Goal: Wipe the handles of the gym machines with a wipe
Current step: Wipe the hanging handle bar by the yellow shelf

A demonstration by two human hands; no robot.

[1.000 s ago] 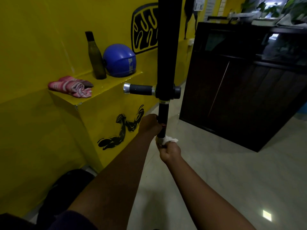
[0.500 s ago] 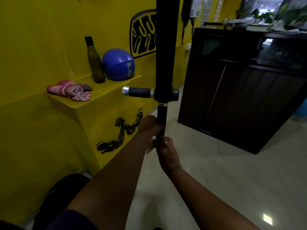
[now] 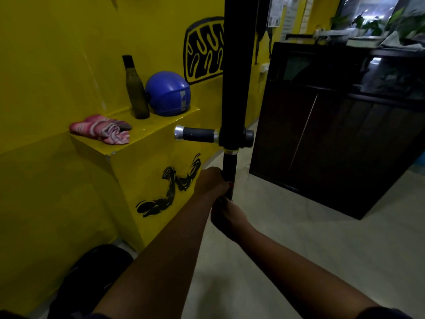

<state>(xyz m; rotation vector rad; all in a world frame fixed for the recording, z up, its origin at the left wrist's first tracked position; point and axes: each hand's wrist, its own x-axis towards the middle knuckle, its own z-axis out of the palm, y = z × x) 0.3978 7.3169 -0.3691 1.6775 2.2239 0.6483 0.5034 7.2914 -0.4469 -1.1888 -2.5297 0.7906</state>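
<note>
A yellow wall (image 3: 57, 65) with a ledge (image 3: 161, 125) fills the left, and a dark cabinet (image 3: 333, 134) stands on the right. Between them a black post (image 3: 236, 65) stands upright. A side handle (image 3: 197, 134) projects leftward from its foot and a lower handle (image 3: 230, 166) runs straight down.

The lower handle is clamped by the left hand (image 3: 211, 180), whose fingers are wrapped round it. The right hand (image 3: 227, 215) is set just beneath, at the handle's bottom end, with its back turned to the camera. Whether its fingers are closed on anything cannot be told. The wipe is not seen; it is judged to be hidden in the right hand, against the handle's end.

The step in hand is judged to be the wiping of the lower handle. It is done best if the post is steadied by the left hand while the wipe is wrapped fully round the handle and twisted as it is drawn along, so that the far face is covered. The stretch under the left hand should be freed and wiped too, and the end cap should not be skipped. The side handle is judged to come next.
</note>
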